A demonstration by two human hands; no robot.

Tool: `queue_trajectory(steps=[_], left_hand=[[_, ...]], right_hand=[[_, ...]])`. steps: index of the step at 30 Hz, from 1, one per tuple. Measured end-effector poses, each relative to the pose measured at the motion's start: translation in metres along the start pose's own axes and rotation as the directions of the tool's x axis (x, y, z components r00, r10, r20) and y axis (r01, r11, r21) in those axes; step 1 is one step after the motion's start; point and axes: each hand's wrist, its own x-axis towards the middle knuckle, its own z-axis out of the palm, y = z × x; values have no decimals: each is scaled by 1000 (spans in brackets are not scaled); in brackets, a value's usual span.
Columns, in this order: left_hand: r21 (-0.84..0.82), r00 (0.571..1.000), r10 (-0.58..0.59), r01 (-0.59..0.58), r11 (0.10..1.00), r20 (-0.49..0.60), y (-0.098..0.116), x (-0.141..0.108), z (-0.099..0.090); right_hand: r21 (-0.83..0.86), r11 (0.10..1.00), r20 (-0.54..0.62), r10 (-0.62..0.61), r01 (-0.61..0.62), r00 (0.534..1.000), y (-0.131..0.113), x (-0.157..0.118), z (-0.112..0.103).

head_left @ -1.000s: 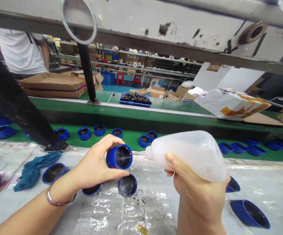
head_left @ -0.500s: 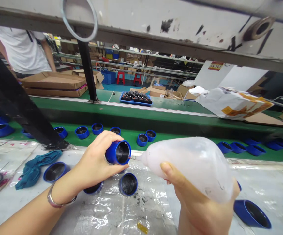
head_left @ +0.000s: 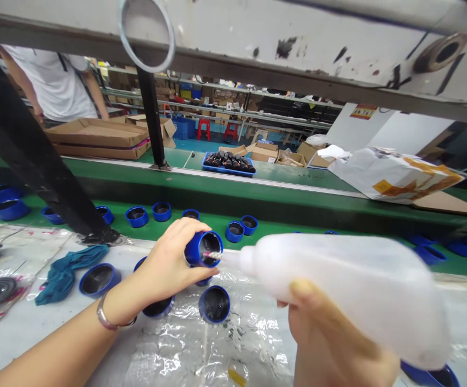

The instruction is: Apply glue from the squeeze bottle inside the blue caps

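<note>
My left hand [head_left: 172, 258] is wrapped round a blue ring-shaped cup [head_left: 195, 250] with a dark inside, its opening tilted toward the right. In my right hand [head_left: 318, 322] lies a translucent white squeeze bottle [head_left: 338, 285], held nearly level. The bottle's thin tip reaches into the mouth of the held cup, and something whitish and reddish shows at that end. Just below stands another blue cup [head_left: 214, 304] on the plastic-covered table [head_left: 185, 349]. A further blue cup [head_left: 158, 306] is partly hidden behind my left wrist.
Several blue cups [head_left: 136, 216] sit on the green conveyor [head_left: 205, 236] behind. A teal cloth [head_left: 66, 274] and a blue cup [head_left: 99, 279] lie to the left. A black slanted post [head_left: 43, 145] rises there. A person in a white shirt [head_left: 51, 80] stands beyond.
The bottle has swung more level, and its tip now goes further into the held cup. The cup has shifted slightly right in view.
</note>
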Motion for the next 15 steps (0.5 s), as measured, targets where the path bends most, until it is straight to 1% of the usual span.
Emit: queue_trajectory(steps=[2,4,6,8,10,12,15], left_hand=[[11,992,-120,119,993,39,-8,4,0],[86,970,-235,230,969,53,-20,11,-2],[181,953,-299,285,941,53,-33,20,-3],[245,948,-308,282,928,75,-42,30,-1],[271,948,-293,253,929,121,-44,38,6],[306,948,-275,216,927,162,-42,44,17],[375,952,-248,167,912,181,-36,50,34]], right_hand=[[156,988,-74,23,-12,997,-7,14,6],[284,959,-132,66,-26,989,-10,27,9],[346,937,-181,115,-47,977,-10,37,7],[366,928,-207,150,-66,967,-9,43,4],[376,923,-207,166,-79,964,-7,45,1],[381,920,-191,179,-95,965,-6,45,0],[385,916,-141,177,-111,974,-3,44,0]])
